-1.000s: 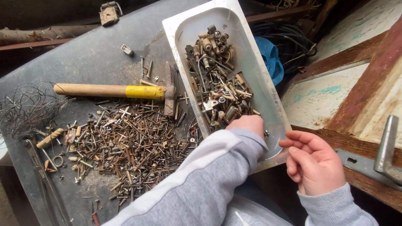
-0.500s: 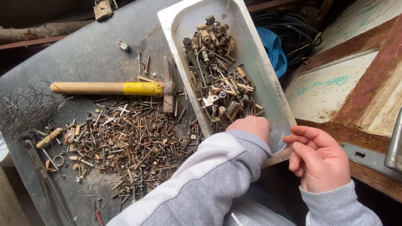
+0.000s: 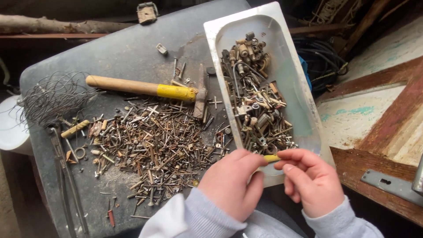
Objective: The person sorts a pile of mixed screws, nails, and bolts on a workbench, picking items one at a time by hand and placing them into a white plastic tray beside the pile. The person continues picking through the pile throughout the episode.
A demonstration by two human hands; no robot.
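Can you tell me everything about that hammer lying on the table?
The hammer lies flat on the dark grey table, above the heap of rusty nails and screws. Its handle looks like pale wood, with a yellow band wrapped near the head. The head looks like dull, rusty metal and points toward the nails. It sits left of the white tray. No hand touches it.
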